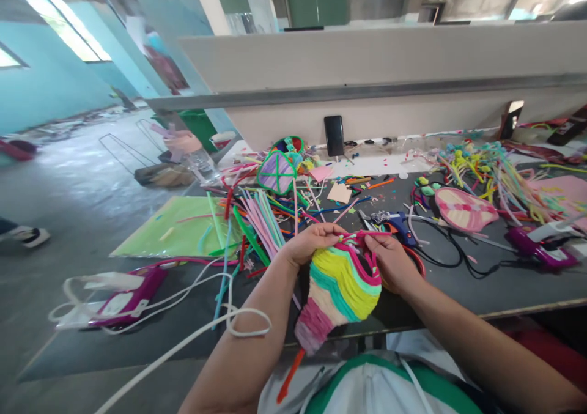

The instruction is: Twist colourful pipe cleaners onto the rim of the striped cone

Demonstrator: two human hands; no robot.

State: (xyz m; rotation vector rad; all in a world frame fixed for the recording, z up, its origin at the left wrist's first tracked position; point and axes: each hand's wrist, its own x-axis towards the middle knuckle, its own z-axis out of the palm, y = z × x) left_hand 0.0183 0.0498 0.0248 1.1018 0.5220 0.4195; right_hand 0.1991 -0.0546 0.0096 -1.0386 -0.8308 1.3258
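Note:
My left hand [310, 242] and my right hand [391, 260] both grip the top edge of a striped pipe-cleaner piece [338, 288]. It is a shield-like shape with bands of yellow, teal, cream and pink, narrowing to a pink tip near my lap. A magenta pipe cleaner [362, 235] runs between my pinched fingers along the piece's upper rim. An orange pipe cleaner [288, 377] hangs from the bottom tip.
Loose pipe cleaners [259, 218] cover the dark table [504, 285]. A blue glue gun [398, 223], a purple glue gun [536, 250], another purple one [128, 295], a pink woven piece [463, 209], a green-purple one [276, 172], a green sheet [174, 227] and a phone [334, 135] lie about.

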